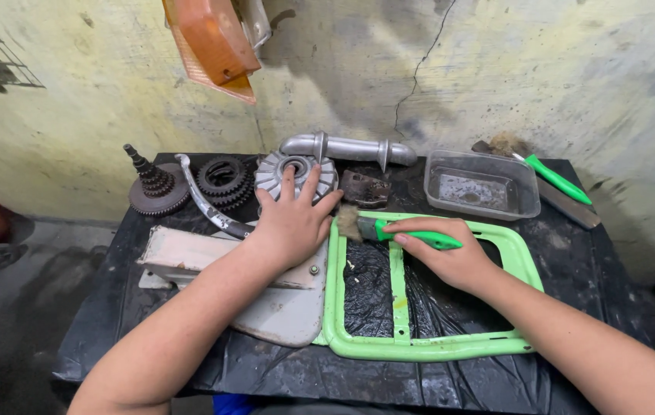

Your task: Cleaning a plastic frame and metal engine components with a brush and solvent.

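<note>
My right hand (pixel 450 253) grips a paintbrush (pixel 389 230) with a green handle; its worn bristles touch the upper left corner of a light green metal frame (pixel 412 347) lying flat on the black table (pixel 573 261). My left hand (pixel 293 219) rests palm down, fingers spread, on a grey-white metal cover plate (pixel 281 311) just left of the frame, and its fingertips reach a round finned metal part (pixel 273 173).
At the back lie dark gears (pixel 223 180), a gear shaft (pixel 154 188), a curved lever (pixel 204 204), a grey pipe (pixel 350 147), a clear plastic tray (pixel 481 184), and a second green-handled brush (pixel 554 178). An orange lamp lens (pixel 212 42) hangs on the wall.
</note>
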